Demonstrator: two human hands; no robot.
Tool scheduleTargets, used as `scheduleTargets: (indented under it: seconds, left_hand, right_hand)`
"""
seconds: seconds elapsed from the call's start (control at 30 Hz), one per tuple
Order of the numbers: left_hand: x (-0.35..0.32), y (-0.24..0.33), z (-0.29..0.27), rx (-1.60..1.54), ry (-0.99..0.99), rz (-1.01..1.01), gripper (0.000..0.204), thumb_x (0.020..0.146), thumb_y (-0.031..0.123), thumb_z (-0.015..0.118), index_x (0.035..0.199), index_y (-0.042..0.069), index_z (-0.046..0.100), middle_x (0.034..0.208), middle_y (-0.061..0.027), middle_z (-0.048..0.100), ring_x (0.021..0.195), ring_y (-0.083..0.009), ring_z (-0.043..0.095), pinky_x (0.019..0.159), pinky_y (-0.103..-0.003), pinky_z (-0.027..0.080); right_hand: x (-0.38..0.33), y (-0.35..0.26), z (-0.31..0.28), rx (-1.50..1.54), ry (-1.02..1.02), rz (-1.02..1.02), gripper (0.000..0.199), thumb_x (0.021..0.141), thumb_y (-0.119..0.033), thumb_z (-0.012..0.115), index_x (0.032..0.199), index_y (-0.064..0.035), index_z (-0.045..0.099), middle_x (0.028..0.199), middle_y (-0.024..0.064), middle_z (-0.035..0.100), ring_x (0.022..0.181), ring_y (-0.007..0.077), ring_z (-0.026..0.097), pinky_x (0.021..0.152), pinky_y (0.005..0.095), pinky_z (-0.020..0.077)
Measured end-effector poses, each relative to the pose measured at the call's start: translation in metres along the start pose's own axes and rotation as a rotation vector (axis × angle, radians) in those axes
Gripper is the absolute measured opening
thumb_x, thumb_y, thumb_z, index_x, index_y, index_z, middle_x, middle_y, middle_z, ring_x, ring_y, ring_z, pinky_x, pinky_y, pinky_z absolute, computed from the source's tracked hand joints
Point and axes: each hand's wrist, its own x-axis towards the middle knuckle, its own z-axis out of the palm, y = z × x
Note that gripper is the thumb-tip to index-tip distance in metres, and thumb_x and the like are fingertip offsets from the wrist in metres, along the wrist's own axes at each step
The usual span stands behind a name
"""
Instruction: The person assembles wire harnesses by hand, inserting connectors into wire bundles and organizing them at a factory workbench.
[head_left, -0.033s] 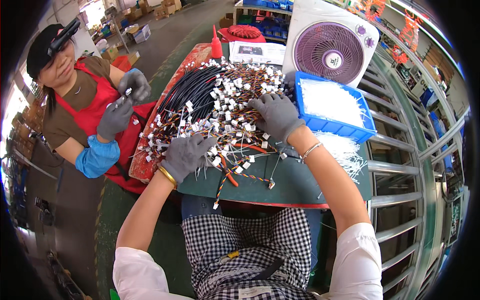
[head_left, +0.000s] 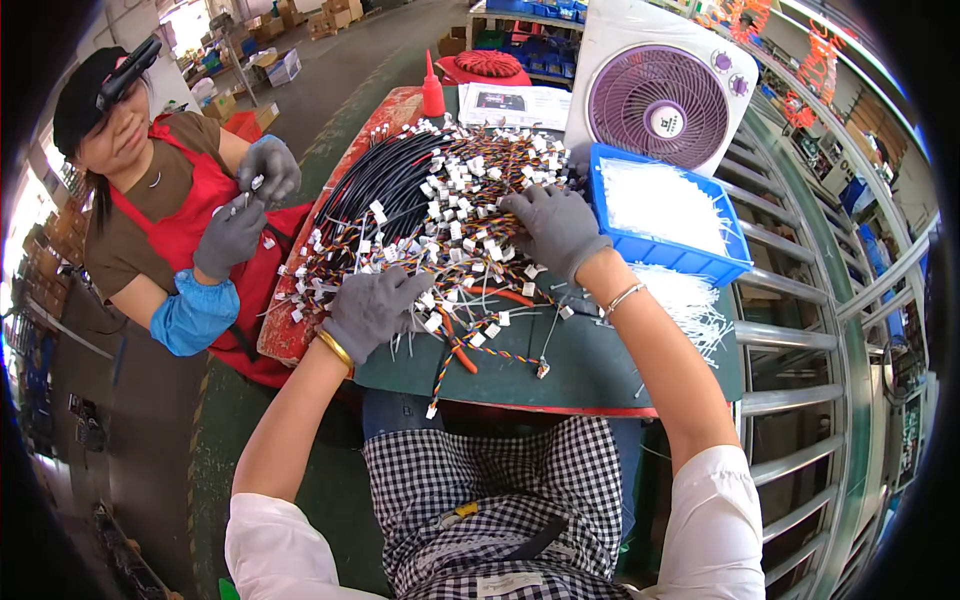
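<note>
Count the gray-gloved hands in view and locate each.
4: your left hand at the near edge of the wire-harness pile, your right hand over its right side, and the lower hand and upper hand of a co-worker left of the table.

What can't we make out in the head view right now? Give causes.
- Right hand's grip: head view, hidden by the hand's own back and the wire pile.
- Under the left hand: head view, covered by the hand.
- Blue tray's bottom: head view, hidden by white strips.
- Co-worker's white piece: head view, too small to identify.
</note>
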Motion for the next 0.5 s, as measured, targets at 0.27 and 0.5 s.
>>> scheduleTargets:
  seconds: [0.27,0.5]
  left_hand:
    - [0.021,-0.024,0.022,-0.002,0.126,0.029,0.060,0.073,0.049,0.074,0.125,0.023,0.059,0.093,-0.0064,0.060,0.072,-0.0263,0.067,0.059,-0.039,0.053]
    - [0.028,-0.012,-0.017,-0.053,-0.158,-0.098,0.071,0.076,0.063,0.065,0.133,0.024,0.055,0.108,-0.0097,0.061,0.089,-0.0294,0.066,0.073,-0.042,0.053]
  right_hand:
    - [0.032,0.013,0.010,-0.027,0.051,0.164,0.035,0.093,-0.026,0.064,0.126,-0.0160,0.058,0.118,0.0135,0.062,0.113,0.0310,0.061,0.091,0.0440,0.0518]
    - [0.033,0.014,0.006,-0.013,0.009,0.218,0.040,0.092,-0.026,0.065,0.129,-0.0140,0.057,0.124,0.0163,0.060,0.118,0.0325,0.059,0.095,0.0442,0.0500]
